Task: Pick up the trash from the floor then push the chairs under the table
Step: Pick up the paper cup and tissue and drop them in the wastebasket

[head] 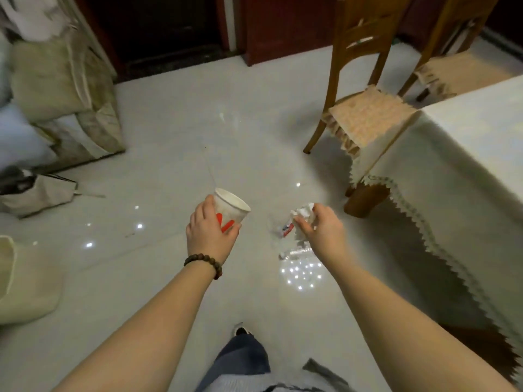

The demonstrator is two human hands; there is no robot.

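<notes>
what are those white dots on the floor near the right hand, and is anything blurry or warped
Head view: the white dots are ceiling-light glare on the glossy floor, clustered below the right hand; the crumpled tissue and plastic bottle look motion-smeared; the paper cup in the left hand is sharper; wide-angle lens bends the chair and tablecloth edges.

Open floor (pixel 175 142) lay ahead between the sofa (pixel 65 103) at left and the chairs (pixel 365 108) and draped table (pixel 464 154) at right, with a folded umbrella (pixel 36 193) lying beside the sofa.
</notes>
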